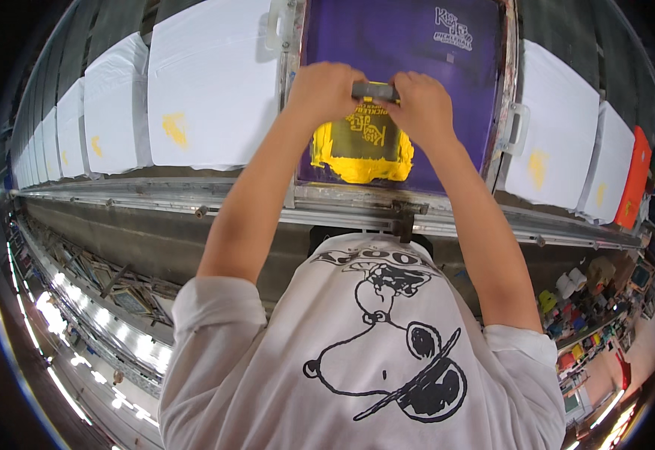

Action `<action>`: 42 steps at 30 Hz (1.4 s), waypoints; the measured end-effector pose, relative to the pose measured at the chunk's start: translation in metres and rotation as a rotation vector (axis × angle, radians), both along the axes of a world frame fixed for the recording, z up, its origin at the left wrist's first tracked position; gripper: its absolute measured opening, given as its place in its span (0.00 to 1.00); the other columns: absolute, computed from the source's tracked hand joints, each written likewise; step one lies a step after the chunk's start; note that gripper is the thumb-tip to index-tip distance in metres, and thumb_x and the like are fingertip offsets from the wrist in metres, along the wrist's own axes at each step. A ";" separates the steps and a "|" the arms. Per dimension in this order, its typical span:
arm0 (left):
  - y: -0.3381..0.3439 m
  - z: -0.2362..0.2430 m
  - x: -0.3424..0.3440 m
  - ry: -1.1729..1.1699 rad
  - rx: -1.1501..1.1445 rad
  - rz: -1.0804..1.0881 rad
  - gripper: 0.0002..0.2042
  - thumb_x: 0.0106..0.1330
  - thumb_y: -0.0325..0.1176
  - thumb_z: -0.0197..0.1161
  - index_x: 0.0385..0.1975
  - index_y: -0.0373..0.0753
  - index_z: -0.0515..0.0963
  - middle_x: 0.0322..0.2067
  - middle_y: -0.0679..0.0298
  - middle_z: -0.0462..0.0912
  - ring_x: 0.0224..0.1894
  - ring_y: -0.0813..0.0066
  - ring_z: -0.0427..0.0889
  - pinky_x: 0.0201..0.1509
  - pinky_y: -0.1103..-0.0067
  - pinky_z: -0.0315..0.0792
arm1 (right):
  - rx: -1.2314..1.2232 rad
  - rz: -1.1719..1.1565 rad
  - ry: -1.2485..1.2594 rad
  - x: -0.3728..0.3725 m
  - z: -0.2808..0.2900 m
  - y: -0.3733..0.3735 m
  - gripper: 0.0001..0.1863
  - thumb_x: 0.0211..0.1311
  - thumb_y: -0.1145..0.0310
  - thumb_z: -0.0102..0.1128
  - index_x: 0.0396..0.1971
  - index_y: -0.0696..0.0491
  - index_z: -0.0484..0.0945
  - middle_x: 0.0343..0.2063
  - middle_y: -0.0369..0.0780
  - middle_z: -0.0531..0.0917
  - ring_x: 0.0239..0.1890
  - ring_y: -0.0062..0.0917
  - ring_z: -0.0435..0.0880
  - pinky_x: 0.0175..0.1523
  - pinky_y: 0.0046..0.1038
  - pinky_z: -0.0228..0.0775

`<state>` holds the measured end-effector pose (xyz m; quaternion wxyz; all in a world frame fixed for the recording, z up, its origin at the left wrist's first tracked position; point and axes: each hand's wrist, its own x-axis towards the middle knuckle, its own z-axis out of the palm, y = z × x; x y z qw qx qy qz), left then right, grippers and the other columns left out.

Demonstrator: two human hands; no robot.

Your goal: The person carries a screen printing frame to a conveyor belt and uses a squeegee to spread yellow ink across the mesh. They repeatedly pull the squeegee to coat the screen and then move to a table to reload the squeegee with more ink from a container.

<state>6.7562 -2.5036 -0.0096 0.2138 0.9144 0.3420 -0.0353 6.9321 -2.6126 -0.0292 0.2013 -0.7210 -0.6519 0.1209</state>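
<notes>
A squeegee with a grey handle lies across the purple mesh of a printing screen. My left hand is closed around the squeegee's left end, and my right hand grips its right end. Thick yellow ink is heaped on the mesh on my side of the tool, around a darker patch with a reversed-looking design. My fingers hide most of the squeegee's ends, and its blade edge cannot be made out. A second, pale design shows at the screen's far right.
White fabric pieces lie in a row to the left, with more white fabric to the right, each bearing a yellow mark. An orange piece sits at the far right. A metal rail runs along the table's near edge.
</notes>
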 end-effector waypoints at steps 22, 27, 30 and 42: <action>-0.055 -0.005 -0.037 -0.060 -0.052 -0.031 0.25 0.51 0.28 0.70 0.54 0.45 0.83 0.53 0.56 0.83 0.57 0.52 0.80 0.60 0.62 0.75 | 0.272 -0.924 0.610 0.210 -0.090 -0.106 0.16 0.66 0.60 0.68 0.47 0.53 0.86 0.20 0.29 0.75 0.21 0.12 0.66 0.26 0.23 0.57; -0.162 -0.009 -0.114 -0.225 -0.059 -0.125 0.34 0.47 0.21 0.70 0.61 0.43 0.78 0.60 0.56 0.77 0.64 0.52 0.74 0.67 0.60 0.69 | 0.341 -1.055 0.702 0.222 -0.048 -0.103 0.19 0.64 0.56 0.72 0.45 0.56 0.87 0.24 0.31 0.80 0.25 0.14 0.71 0.30 0.22 0.64; -0.156 -0.002 -0.143 -0.272 -0.026 -0.086 0.35 0.44 0.23 0.71 0.61 0.45 0.78 0.60 0.58 0.78 0.64 0.55 0.74 0.66 0.61 0.69 | 0.408 -0.980 0.755 0.204 -0.021 -0.084 0.21 0.64 0.55 0.73 0.45 0.58 0.86 0.29 0.32 0.82 0.28 0.17 0.75 0.36 0.23 0.69; 0.028 0.037 -0.432 -0.072 -0.119 0.087 0.28 0.47 0.25 0.70 0.54 0.46 0.83 0.50 0.65 0.83 0.56 0.60 0.80 0.59 0.64 0.72 | 0.383 -0.948 0.974 -0.143 -0.058 0.080 0.14 0.66 0.61 0.71 0.45 0.52 0.86 0.26 0.30 0.79 0.27 0.12 0.71 0.32 0.18 0.62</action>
